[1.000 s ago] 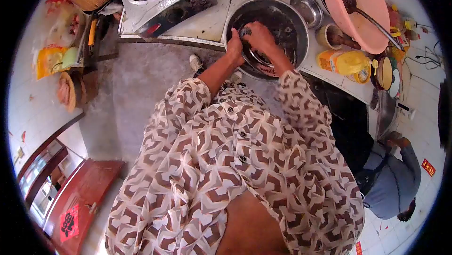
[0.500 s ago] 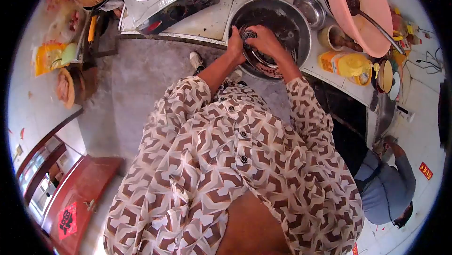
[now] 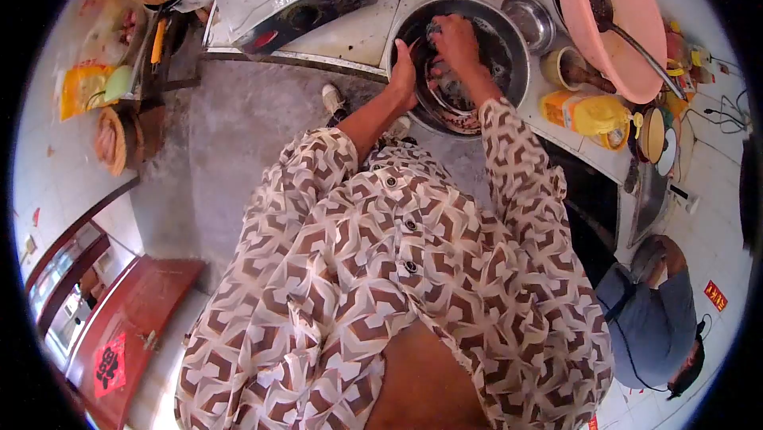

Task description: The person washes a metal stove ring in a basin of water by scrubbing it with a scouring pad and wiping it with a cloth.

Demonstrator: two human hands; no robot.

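Note:
A large metal basin (image 3: 520, 72) with dark, wet insides sits at the counter's edge in front of me. Within it lies a tilted round metal vessel, its curved shiny rim (image 3: 433, 108) showing near my left hand; I cannot tell if it is a pot or a bowl. My left hand (image 3: 404, 80) grips this vessel at its left side, thumb raised, the other fingers partly hidden. Over the basin's middle, my right hand (image 3: 457, 44) is closed round a grey steel wool scrubber (image 3: 434, 30), which only partly shows past the fingers.
Left of the basin stands a gas stove (image 3: 298, 5). To the right are a small metal bowl (image 3: 531, 23), a pink basin (image 3: 628, 40) with a skimmer (image 3: 600, 1), a mug (image 3: 564, 68) and a yellow jug (image 3: 592, 116). A person (image 3: 652, 319) is at lower right.
My right hand has moved right and up, away from my left hand, taking the scrubber with it. The left hand stays at the vessel's side. The other person has shifted slightly.

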